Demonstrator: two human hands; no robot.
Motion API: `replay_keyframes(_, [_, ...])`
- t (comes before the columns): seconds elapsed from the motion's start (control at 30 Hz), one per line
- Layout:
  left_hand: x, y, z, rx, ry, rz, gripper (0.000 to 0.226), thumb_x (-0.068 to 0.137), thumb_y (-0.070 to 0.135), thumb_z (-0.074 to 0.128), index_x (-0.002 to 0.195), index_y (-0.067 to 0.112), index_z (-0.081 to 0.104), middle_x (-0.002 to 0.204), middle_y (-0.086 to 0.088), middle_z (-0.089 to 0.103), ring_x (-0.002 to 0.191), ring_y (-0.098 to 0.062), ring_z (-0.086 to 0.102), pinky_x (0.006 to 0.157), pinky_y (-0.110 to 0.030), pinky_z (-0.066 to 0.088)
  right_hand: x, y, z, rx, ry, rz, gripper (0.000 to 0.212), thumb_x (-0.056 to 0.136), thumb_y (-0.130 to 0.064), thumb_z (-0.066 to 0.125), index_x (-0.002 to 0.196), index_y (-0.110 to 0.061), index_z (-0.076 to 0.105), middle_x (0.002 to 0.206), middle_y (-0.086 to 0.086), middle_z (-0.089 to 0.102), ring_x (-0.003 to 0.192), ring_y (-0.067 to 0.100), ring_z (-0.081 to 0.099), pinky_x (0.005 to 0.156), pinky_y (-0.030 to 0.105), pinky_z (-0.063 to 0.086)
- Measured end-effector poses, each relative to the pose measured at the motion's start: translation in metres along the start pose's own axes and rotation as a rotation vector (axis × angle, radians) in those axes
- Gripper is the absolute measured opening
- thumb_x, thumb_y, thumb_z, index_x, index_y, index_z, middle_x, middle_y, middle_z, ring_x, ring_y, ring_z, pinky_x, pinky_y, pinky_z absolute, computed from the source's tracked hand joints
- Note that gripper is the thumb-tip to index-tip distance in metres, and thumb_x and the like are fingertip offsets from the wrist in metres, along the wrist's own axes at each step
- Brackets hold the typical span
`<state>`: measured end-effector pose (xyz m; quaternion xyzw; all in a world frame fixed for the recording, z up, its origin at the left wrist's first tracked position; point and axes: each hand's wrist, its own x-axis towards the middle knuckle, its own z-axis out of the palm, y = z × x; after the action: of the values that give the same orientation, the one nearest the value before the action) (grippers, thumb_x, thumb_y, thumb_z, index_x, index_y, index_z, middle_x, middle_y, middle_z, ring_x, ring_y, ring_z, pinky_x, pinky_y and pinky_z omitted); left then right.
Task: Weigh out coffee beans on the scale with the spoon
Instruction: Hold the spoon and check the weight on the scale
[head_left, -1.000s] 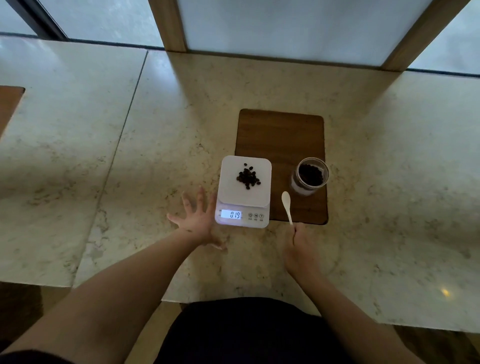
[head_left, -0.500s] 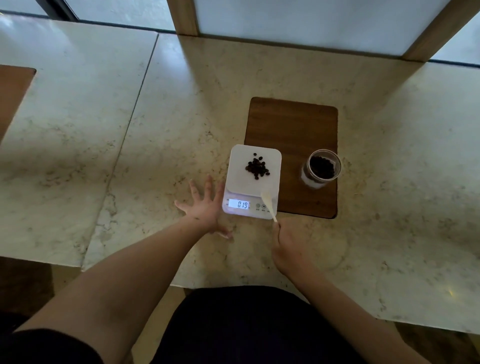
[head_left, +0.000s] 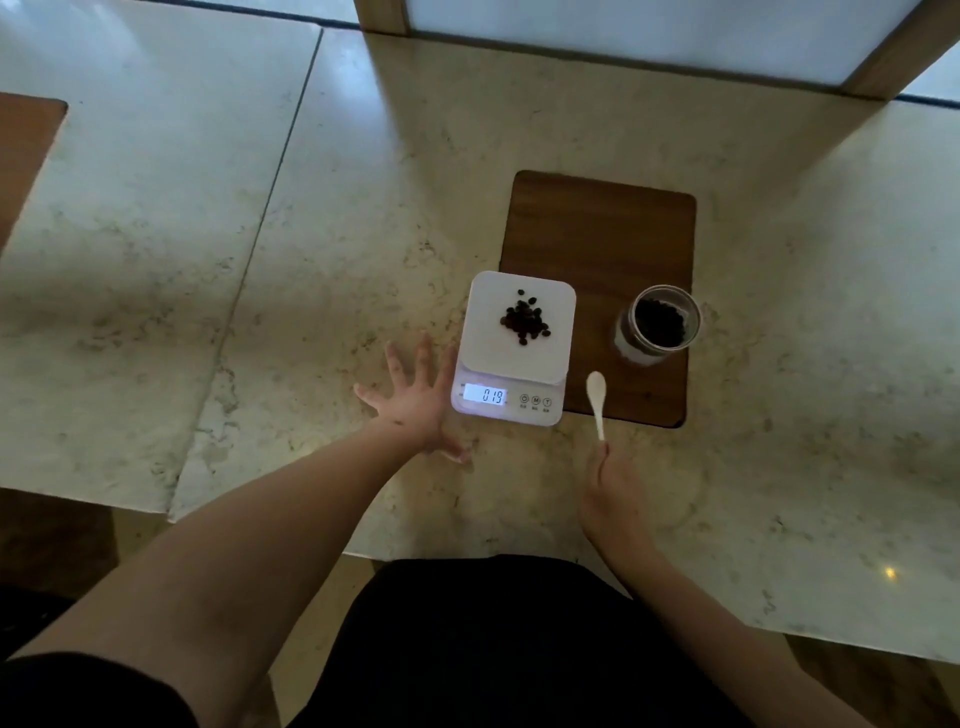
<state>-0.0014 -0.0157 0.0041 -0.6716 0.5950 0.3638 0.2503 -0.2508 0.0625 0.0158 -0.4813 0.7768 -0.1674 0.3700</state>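
A white scale (head_left: 511, 364) sits on the marble counter with a small pile of coffee beans (head_left: 524, 321) on its platform; its lit display reads 019. My left hand (head_left: 415, 402) lies flat on the counter with fingers spread, touching the scale's left side. My right hand (head_left: 613, 488) pinches the handle of a white spoon (head_left: 597, 400), whose empty bowl points away from me just right of the scale. An open glass jar (head_left: 657, 325) of beans stands on the wooden board (head_left: 602, 239) to the right.
The marble counter (head_left: 363, 208) has a seam running on the left. Another wooden board (head_left: 26, 150) shows at the far left edge. A window frame (head_left: 878, 62) lines the back. The counter's near edge is close to my body.
The spoon swung left over the scale's buttons half a second ago and is now back to the right of the scale. My left hand has stayed by the scale. The reading is unchanged.
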Motion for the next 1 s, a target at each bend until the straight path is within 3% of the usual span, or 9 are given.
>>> replay_keyframes(0.2, [0.003, -0.001, 0.0, -0.001, -0.019, -0.013, 0.167, 0.049, 0.079, 0.085, 0.127, 0.043, -0.059, 0.14, 0.002, -0.065, 0.127, -0.044, -0.058, 0.098, -0.093, -0.002, 0.022, 0.016, -0.022, -0.015, 0.06, 0.142, 0.028, 0.104, -0.032, 0.031, 0.083, -0.02, 0.046, 0.076, 0.004, 0.056, 0.066, 0.02, 0.057, 0.059, 0.041, 0.05])
replay_keyframes(0.33, [0.003, 0.0, -0.002, 0.009, -0.025, -0.026, 0.169, 0.045, 0.081, 0.084, 0.129, 0.042, -0.058, 0.143, 0.001, -0.063, 0.128, -0.045, -0.056, 0.098, -0.093, 0.0, 0.031, 0.017, -0.028, -0.092, 0.009, 0.141, 0.029, 0.105, -0.028, 0.031, 0.093, -0.01, 0.049, 0.082, 0.009, 0.056, 0.073, 0.026, 0.058, 0.068, 0.046, 0.052])
replay_keyframes(0.47, [0.0, -0.001, -0.003, 0.006, -0.028, -0.013, 0.167, 0.046, 0.081, 0.083, 0.124, 0.045, -0.06, 0.144, 0.002, -0.062, 0.128, -0.044, -0.056, 0.098, -0.093, 0.0, 0.036, 0.01, -0.029, -0.094, 0.007, 0.105, 0.031, 0.106, -0.029, 0.028, 0.089, -0.009, 0.044, 0.072, 0.006, 0.051, 0.06, 0.022, 0.051, 0.053, 0.039, 0.041])
replay_keyframes(0.6, [-0.003, 0.001, -0.005, -0.005, -0.041, 0.001, 0.167, 0.048, 0.079, 0.085, 0.134, 0.042, -0.054, 0.142, 0.003, -0.064, 0.126, -0.043, -0.059, 0.098, -0.093, -0.001, 0.037, 0.01, -0.031, -0.141, 0.014, 0.085, 0.028, 0.105, -0.027, 0.028, 0.088, -0.01, 0.041, 0.07, 0.008, 0.052, 0.059, 0.026, 0.051, 0.05, 0.035, 0.033])
replay_keyframes(0.77, [-0.005, 0.002, -0.006, -0.005, -0.054, 0.0, 0.167, 0.049, 0.076, 0.086, 0.137, 0.042, -0.051, 0.141, 0.004, -0.065, 0.125, -0.042, -0.06, 0.098, -0.093, -0.002, 0.036, 0.015, -0.031, -0.153, 0.04, 0.098, 0.03, 0.106, -0.028, 0.03, 0.093, -0.009, 0.048, 0.074, 0.005, 0.053, 0.064, 0.022, 0.053, 0.055, 0.037, 0.04])
replay_keyframes(1.0, [-0.008, 0.005, -0.008, 0.03, -0.063, -0.013, 0.165, 0.051, 0.079, 0.084, 0.145, 0.037, -0.045, 0.147, 0.0, -0.059, 0.13, -0.045, -0.055, 0.099, -0.092, 0.001, 0.039, 0.02, -0.036, -0.326, 0.102, -0.024, 0.03, 0.104, -0.026, 0.041, 0.096, -0.009, 0.064, 0.084, 0.005, 0.055, 0.075, 0.023, 0.052, 0.064, 0.036, 0.042])
